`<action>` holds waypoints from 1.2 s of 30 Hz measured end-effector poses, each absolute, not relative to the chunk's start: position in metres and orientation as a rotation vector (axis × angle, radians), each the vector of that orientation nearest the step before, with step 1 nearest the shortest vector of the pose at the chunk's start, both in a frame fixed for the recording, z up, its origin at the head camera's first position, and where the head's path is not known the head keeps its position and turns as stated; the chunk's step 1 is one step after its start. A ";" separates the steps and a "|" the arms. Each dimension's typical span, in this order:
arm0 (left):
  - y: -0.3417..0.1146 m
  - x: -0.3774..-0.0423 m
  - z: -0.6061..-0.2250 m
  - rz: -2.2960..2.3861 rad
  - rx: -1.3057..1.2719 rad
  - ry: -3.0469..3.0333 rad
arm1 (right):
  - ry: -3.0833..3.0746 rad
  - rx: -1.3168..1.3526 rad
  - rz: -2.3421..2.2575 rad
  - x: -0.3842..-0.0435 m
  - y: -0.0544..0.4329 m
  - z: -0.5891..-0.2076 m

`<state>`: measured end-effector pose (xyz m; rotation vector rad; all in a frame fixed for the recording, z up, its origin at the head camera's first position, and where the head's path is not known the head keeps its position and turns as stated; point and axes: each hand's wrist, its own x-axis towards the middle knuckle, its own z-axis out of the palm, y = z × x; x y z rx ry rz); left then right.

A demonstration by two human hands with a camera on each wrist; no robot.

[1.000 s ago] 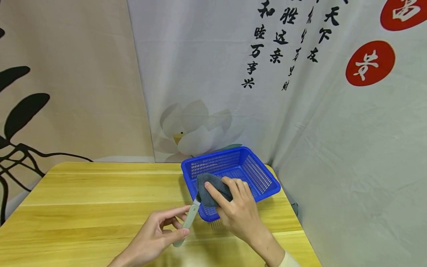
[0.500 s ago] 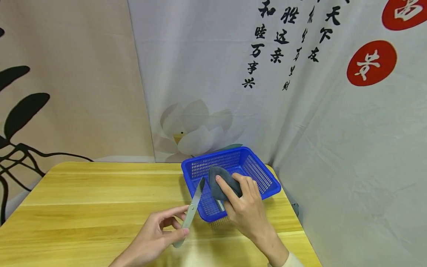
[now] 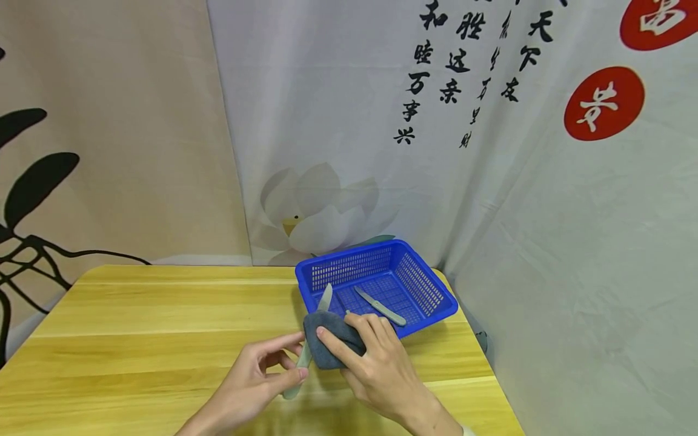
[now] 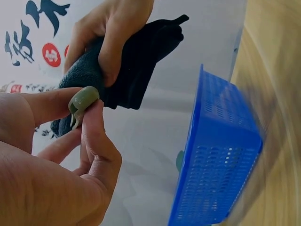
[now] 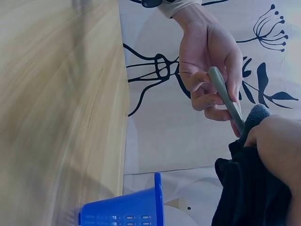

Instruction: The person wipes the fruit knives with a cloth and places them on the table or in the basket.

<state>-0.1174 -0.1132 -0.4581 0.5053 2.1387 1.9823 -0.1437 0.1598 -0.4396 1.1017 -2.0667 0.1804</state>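
My left hand (image 3: 253, 378) pinches the pale green handle of a knife (image 3: 304, 358) between thumb and fingers, its blade pointing up and away. A folded dark grey cloth (image 3: 326, 340) covers the knife's middle, and the blade tip shows beyond it. Gripping that cloth is my right hand (image 3: 382, 372), index finger lying along the top. From the left wrist, the handle's butt end (image 4: 84, 98) faces the camera, with the cloth behind it. In the right wrist view the handle (image 5: 225, 94) runs from the left fingers into the cloth.
Just beyond the hands stands a blue plastic basket (image 3: 425, 318) with slotted walls. Inside lies a second knife (image 3: 382, 307) with a pale green handle. The wooden table (image 3: 163, 333) spreads to the left, with printed curtains (image 3: 338, 121) behind and at the right.
The right hand first moved the cloth off the blade, up and to the right, then brought it back down onto the knife near the handle. The left hand stays almost still.
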 end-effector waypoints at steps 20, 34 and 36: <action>-0.115 -0.116 -0.460 2.016 0.723 2.090 | -2.049 0.999 0.229 -0.158 0.166 -0.433; -0.114 -0.114 -0.461 2.012 0.805 2.046 | -2.034 0.878 0.242 -0.175 0.179 -0.426; -0.113 -0.113 -0.462 2.014 0.811 2.034 | -2.033 0.846 0.248 -0.175 0.181 -0.425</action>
